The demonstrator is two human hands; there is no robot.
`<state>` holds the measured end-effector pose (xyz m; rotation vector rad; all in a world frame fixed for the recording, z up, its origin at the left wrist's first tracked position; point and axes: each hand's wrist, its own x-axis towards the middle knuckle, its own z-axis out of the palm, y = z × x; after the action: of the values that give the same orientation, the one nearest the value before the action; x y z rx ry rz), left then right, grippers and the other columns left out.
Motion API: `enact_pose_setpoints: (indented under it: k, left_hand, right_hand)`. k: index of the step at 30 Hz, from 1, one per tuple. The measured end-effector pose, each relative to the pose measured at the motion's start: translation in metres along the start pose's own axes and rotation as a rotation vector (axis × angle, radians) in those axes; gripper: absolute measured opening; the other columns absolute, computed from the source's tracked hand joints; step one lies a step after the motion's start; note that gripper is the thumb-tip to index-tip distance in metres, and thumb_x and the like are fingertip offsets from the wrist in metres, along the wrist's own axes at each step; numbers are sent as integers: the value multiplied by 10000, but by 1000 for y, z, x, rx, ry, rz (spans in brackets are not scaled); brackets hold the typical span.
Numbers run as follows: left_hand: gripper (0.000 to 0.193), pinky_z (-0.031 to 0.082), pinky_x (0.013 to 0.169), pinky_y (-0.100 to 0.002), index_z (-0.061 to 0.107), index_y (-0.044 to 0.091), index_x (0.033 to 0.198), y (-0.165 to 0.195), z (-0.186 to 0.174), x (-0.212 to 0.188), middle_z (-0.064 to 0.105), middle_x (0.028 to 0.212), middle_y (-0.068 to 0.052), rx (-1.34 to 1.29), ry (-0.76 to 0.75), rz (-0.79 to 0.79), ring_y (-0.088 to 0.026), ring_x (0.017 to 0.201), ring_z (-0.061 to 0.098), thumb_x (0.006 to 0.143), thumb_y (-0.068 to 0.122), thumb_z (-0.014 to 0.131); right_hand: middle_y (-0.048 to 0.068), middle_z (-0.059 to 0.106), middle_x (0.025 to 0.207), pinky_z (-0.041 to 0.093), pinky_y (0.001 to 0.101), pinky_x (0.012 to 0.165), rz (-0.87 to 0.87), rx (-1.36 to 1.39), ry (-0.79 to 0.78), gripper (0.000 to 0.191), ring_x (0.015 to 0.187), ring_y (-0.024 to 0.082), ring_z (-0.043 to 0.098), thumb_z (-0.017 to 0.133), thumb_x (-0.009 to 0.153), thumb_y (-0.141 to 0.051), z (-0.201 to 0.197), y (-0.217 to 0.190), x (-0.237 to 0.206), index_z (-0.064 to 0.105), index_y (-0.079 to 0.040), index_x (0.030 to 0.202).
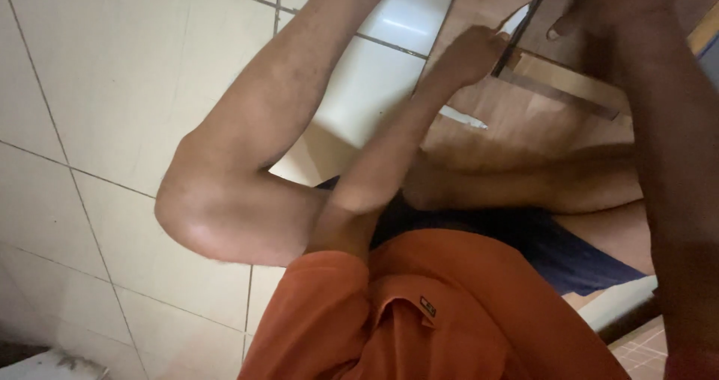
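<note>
Head view: you sit on the tiled floor [112, 88], knees up. A wooden board [517, 125] lies before you, and a thin dark strip [522, 26] slants across its far end, long axis running near-left to far-right. Left hand [468, 54] is curled with fingers closed at the strip's lower end; right hand [599, 5] rests beside its upper part, grip not discernible. Strip looks stiff, light, narrow; hold it near both ends.
</note>
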<state>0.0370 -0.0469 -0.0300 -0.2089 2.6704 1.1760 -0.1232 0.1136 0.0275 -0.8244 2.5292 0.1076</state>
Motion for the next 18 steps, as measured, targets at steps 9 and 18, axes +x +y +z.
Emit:
enact_pose_setpoints:
  k: [9, 18]
  left_hand:
    - [230, 542, 769, -529, 710, 61, 856, 22, -31, 19, 717, 857, -148, 207, 338, 216, -370, 845, 686, 911, 172, 516]
    - [353, 533, 740, -522, 736, 58, 799, 9, -43, 94, 736, 811, -180, 233, 149, 167, -357, 792, 713, 971, 204, 464]
  right_hand:
    - [221, 691, 1235, 554, 530, 868, 26, -10, -55, 994, 1099, 413, 666, 1042, 514, -370, -14, -9, 4, 631, -35, 1354]
    - [261, 533, 1476, 511, 582, 922, 14, 29, -34, 1279, 1241, 476, 564, 1015, 555, -442, -13, -13, 9, 413, -52, 1614]
